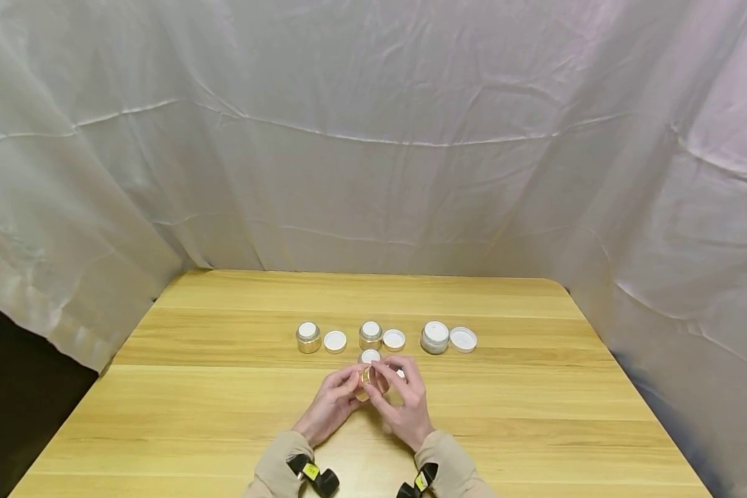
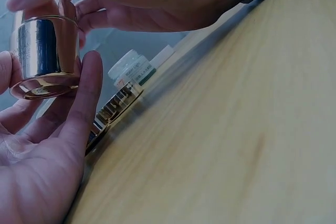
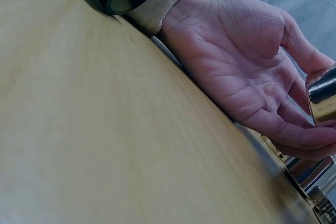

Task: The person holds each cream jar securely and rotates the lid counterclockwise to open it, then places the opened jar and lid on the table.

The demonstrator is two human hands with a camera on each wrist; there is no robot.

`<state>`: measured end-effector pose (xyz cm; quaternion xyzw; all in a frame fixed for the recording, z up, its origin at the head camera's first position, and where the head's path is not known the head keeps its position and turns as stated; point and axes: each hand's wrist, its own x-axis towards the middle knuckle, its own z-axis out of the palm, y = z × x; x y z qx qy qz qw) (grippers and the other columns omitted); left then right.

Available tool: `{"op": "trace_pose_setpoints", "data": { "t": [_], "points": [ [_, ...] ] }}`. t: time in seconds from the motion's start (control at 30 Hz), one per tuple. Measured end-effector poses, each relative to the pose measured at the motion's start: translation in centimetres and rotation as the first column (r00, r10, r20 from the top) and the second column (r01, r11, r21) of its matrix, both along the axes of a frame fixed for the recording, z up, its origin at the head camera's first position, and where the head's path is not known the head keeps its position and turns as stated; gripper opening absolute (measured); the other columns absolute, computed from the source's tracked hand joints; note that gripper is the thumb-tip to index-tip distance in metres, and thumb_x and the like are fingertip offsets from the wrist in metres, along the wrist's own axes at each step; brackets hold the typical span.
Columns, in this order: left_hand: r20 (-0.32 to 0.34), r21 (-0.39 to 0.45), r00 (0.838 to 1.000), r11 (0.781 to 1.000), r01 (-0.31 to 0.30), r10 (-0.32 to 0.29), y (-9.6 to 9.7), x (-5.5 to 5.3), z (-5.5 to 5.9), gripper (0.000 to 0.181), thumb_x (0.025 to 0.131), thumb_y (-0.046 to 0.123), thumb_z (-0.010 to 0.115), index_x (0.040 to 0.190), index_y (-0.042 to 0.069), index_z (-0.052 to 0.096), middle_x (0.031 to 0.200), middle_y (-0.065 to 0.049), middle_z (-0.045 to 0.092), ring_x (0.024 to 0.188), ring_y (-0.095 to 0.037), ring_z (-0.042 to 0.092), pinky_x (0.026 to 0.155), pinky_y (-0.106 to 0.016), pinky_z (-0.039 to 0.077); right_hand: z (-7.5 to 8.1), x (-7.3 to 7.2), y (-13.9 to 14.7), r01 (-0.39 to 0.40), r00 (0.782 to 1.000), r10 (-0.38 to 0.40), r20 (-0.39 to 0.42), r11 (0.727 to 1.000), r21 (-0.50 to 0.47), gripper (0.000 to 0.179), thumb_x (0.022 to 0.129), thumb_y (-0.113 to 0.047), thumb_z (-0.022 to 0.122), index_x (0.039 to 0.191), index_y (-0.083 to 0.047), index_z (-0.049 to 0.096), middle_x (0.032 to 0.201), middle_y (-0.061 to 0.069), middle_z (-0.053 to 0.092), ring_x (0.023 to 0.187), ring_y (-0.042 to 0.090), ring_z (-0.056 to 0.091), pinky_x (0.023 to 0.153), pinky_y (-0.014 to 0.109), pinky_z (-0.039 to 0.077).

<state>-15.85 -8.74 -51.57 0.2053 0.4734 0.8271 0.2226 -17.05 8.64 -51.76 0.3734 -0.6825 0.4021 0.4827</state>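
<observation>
Between both hands is a shiny gold cosmetic jar (image 2: pixel 44 51), held above the table close to the person. The left hand (image 1: pixel 328 409) grips its lower part, the thumb on one side and the fingers on the other in the left wrist view. From above, the right hand (image 1: pixel 406 404) grips the upper end with thumb and fingertips. In the right wrist view, part of the jar's gold side (image 3: pixel 324 95) shows at the right hand's fingertips. Just beyond the hands stands a white-topped jar (image 1: pixel 370 356), its lower part hidden. A small white-topped thing (image 1: pixel 401 374) is mostly covered by the right fingers.
A row stands farther back on the wooden table (image 1: pixel 193 387): a left jar (image 1: pixel 308 339) beside a white disc-like lid (image 1: pixel 335 341), a middle jar (image 1: pixel 370 337) beside a lid (image 1: pixel 393 339), and a wider right jar (image 1: pixel 434 339) beside a larger lid (image 1: pixel 463 339). Pale curtains (image 1: pixel 373 194) surround the table.
</observation>
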Motion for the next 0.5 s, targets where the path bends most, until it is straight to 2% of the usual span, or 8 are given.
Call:
{"op": "trace_pose_setpoints", "data": {
  "t": [0.1,0.23,0.33,0.5],
  "points": [
    [0.005,0.001,1.000,1.000,-0.007,0.007,0.00,-0.02,-0.04,0.027,0.109,0.021,0.041,0.126,0.022,0.062,0.123,0.008,0.065,0.113,-0.005,0.063,0.104,-0.027,0.053,0.14,0.07,0.00,-0.046,0.999,0.046,-0.005,0.999,0.014,0.030,0.096,-0.019,0.067,0.107,0.009,0.071,0.102,0.024,0.063,0.091,0.029,0.058,0.077,0.034,0.054],
    [0.010,-0.004,1.000,1.000,-0.013,0.013,0.04,-0.06,-0.12,0.027,0.109,0.021,0.040,0.124,0.024,0.063,0.122,0.009,0.066,0.113,-0.005,0.064,0.104,-0.027,0.053,0.19,0.20,0.10,-0.103,0.995,0.103,-0.006,0.994,0.030,0.026,0.090,-0.008,0.066,0.107,0.011,0.070,0.105,0.028,0.063,0.097,0.035,0.059,0.087,0.038,0.055],
    [0.011,-0.007,1.000,1.000,-0.013,0.013,0.06,-0.06,-0.12,0.028,0.109,0.021,0.040,0.125,0.025,0.063,0.122,0.009,0.066,0.113,-0.005,0.063,0.104,-0.027,0.053,0.26,0.21,0.08,-0.092,0.996,0.092,-0.011,0.995,0.024,0.029,0.093,-0.012,0.064,0.107,0.012,0.069,0.105,0.029,0.063,0.097,0.037,0.060,0.088,0.039,0.054],
    [0.015,-0.014,1.000,1.000,-0.013,0.013,0.00,-0.03,-0.01,0.027,0.109,0.022,0.041,0.125,0.024,0.062,0.124,0.008,0.065,0.112,-0.005,0.063,0.104,-0.027,0.053,0.45,0.10,-0.10,-0.035,0.999,0.035,-0.021,0.999,0.004,0.037,0.099,-0.026,0.064,0.105,0.011,0.069,0.101,0.026,0.063,0.091,0.033,0.059,0.077,0.037,0.054]
  ]
}}
